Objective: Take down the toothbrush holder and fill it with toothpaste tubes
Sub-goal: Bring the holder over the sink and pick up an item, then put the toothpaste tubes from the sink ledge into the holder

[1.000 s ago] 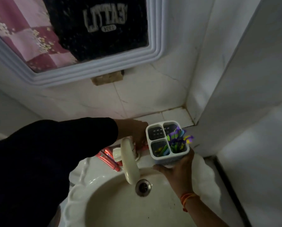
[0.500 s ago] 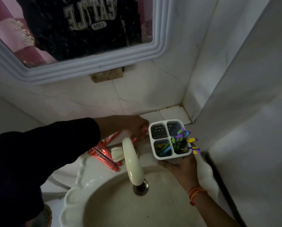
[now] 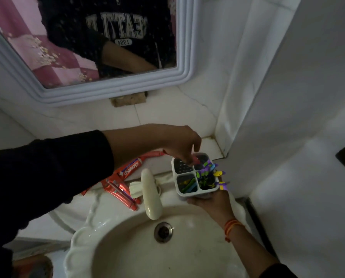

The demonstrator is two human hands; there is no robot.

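The left hand (image 3: 179,146) has risen over the toothbrush holder (image 3: 195,175), fingers apparently pinching something red; the right hand (image 3: 215,203) grips its base.

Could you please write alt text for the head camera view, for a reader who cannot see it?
Over a cream ceramic sink, the right hand holds a white four-compartment plastic holder with colourful toothbrushes, while the left hand lowers something red into a back compartment. Red toothpaste tubes lie on the ledge behind the cream tap, below a white-framed mirror.
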